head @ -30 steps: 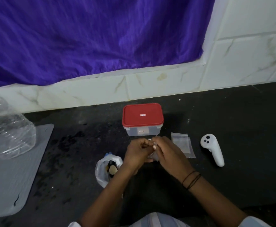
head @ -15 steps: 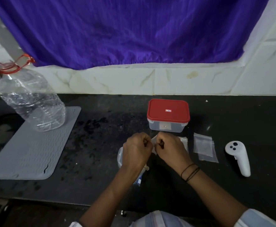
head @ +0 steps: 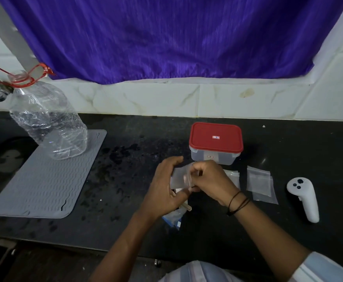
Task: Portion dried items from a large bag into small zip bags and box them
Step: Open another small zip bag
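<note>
Both hands meet above the black counter, just in front of the box, and share one small zip bag held off the surface. The left hand cradles the bag from the left with its thumb up along the near edge and its fingers curled underneath, while the right hand pinches the bag's right edge with bent fingers closed on the plastic; something pale shows through the film, though the blur makes it hard to say what it is. Below the left hand lies the large bag, crumpled clear plastic with a blue trim, and a pale stick-like piece pokes out of it beside the wrist. The box stands behind the hands with its red lid on. To the right of the hands, flat on the counter, lie more empty zip bags, some overlapping, one partly hidden by the right hand. A white controller lies further right. On the left a grey ribbed mat carries a clear plastic bottle that leans against the tiled wall, under a purple curtain.
</note>
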The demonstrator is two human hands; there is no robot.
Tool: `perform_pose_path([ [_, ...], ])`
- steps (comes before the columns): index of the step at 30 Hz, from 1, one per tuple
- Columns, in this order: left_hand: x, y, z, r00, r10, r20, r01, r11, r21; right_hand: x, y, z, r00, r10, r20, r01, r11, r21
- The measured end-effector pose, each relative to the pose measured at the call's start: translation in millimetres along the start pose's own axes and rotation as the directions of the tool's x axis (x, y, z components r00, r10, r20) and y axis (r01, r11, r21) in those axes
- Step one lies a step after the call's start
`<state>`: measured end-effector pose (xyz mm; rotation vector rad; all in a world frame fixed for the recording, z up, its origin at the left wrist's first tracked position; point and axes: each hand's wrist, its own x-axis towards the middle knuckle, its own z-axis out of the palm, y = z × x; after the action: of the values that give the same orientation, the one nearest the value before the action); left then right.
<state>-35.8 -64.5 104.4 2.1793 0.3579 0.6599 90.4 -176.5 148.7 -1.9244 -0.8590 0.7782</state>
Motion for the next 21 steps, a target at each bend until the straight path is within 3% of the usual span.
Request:
perform_pose_path([
  [3, -2.3, -3.7, 4.1, 0.995, -0.023, 0.092, 0.018, 0.998, 0.053, -0.7, -0.9, 2.0, 0.980, -0.046, 0.195, 0.004, 0.977, 0.211],
  [7, 0.6, -3.8, 5.8, 0.999, -0.030, 0.042, 0.025, 0.993, 0.112, 5.2, -6.8, 6.6, 0.937, -0.026, 0.347, -0.015, 0.993, 0.117],
  [11, 1.5, -4.5, 0.0, 0.997, -0.050, 0.055, 0.040, 0.985, 0.165, 10.9, -7.5, 12.1, 0.933, -0.033, 0.359, 0.046, 0.999, -0.027],
  [14, 0.9, -12.6, -8.4, 0.985, -0.150, -0.088, 0.162, 0.975, 0.152, 9.3, -9.8, 16.1, 0.970, -0.116, 0.214, 0.101, 0.992, 0.078],
  [16, -0.1, -20.3, -16.2, 0.936, -0.265, -0.233, 0.301, 0.944, 0.134, 7.2, -5.0, 15.3, 0.984, -0.158, 0.087, 0.158, 0.987, -0.001],
  [18, -4.2, -25.5, -24.5, 0.854, -0.411, -0.318, 0.453, 0.889, 0.067, -0.4, 7.9, 16.8, 0.986, -0.149, 0.079, 0.164, 0.955, -0.249],
  [21, -12.9, -29.0, -30.7, 0.713, -0.649, -0.268, 0.650, 0.754, -0.096, -17.7, 35.1, 28.0, 0.984, -0.047, 0.171, 0.133, 0.834, -0.535],
])
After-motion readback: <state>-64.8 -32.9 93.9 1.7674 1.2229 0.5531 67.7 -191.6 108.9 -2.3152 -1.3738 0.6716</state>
